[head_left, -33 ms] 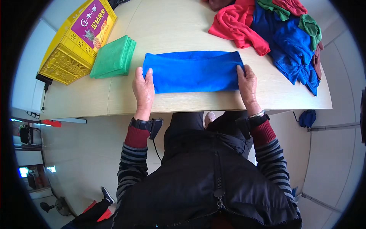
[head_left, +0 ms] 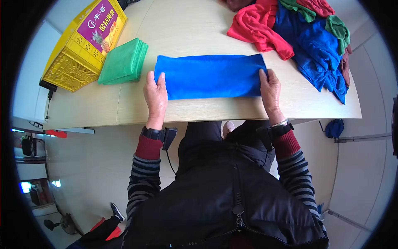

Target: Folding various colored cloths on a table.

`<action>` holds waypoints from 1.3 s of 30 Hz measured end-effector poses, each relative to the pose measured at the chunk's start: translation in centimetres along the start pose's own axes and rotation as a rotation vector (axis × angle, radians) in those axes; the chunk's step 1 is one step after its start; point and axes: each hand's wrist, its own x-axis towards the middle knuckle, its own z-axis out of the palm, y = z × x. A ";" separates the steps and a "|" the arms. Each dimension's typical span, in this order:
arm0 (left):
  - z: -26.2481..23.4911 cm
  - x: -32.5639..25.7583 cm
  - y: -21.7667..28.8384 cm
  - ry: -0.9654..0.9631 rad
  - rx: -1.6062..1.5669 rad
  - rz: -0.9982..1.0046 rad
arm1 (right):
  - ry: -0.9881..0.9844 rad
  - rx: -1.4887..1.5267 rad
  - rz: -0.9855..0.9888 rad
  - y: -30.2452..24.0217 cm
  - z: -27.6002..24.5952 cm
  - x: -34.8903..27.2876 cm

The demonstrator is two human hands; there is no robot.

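Observation:
A blue cloth [head_left: 212, 77], folded into a long rectangle, is stretched flat between my hands close to the table's front edge. My left hand [head_left: 156, 96] grips its left end, thumb on top and the other fingers partly hidden beneath. At the opposite end my right hand [head_left: 270, 90] pinches the cloth's right edge in the same way. Left of the blue cloth lies a stack of folded green cloths [head_left: 124, 62], apart from my left hand.
A yellow plastic crate [head_left: 78, 54] with a purple label stands at the table's [head_left: 186, 111] left. Crumpled red, blue and green cloths [head_left: 309, 43] are heaped at the far right. On the floor at lower left, another person's leg and shoe [head_left: 117, 211] show.
The blue cloth's far edge, which showed a gap between its layers, now lies straight and even with the top layer. My hands have shifted very slightly.

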 end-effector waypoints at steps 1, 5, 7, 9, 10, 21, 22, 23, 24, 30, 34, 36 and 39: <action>0.0 0.0 -0.4 -0.002 0.004 -0.001 | 0.025 -0.074 -0.013 -0.2 0.0 0.3; 0.3 0.4 -2.4 -0.068 0.115 -0.069 | 0.064 -0.350 -0.064 -0.6 0.1 0.3; 0.4 -0.7 -2.2 -0.121 0.317 -0.080 | 0.028 -0.610 -0.097 -0.4 0.1 -0.4; 0.6 -1.0 -2.1 -0.149 0.419 -0.086 | 0.023 -0.627 -0.103 -0.3 0.1 -0.2; 0.6 -0.8 -2.0 -0.165 0.420 -0.104 | 0.018 -0.642 -0.112 -0.5 0.0 0.0; 0.1 -1.4 -0.4 -0.156 0.475 -0.139 | 0.070 -0.429 0.003 -0.1 0.1 0.8; 0.0 -1.5 -0.4 -0.153 0.477 -0.140 | 0.060 -0.407 0.021 -0.2 0.1 0.8; 0.0 -1.5 -0.4 -0.151 0.478 -0.141 | 0.051 -0.384 0.038 -0.2 0.1 0.8; 0.0 -1.5 -0.4 -0.148 0.479 -0.142 | 0.051 -0.385 0.038 -0.2 0.1 0.8; -0.2 -2.1 -0.1 -0.139 0.497 -0.131 | 0.118 -0.624 -0.154 0.1 0.3 0.0; -0.3 -2.0 0.1 -0.147 0.518 -0.121 | 0.085 -0.419 -0.077 0.3 -0.3 0.6; -0.3 -2.1 0.0 -0.158 0.524 -0.117 | 0.068 -0.307 -0.030 -0.1 -0.4 0.6; -0.5 -2.1 -0.2 -0.161 0.526 -0.134 | 0.086 -0.251 -0.028 -0.7 -0.2 0.3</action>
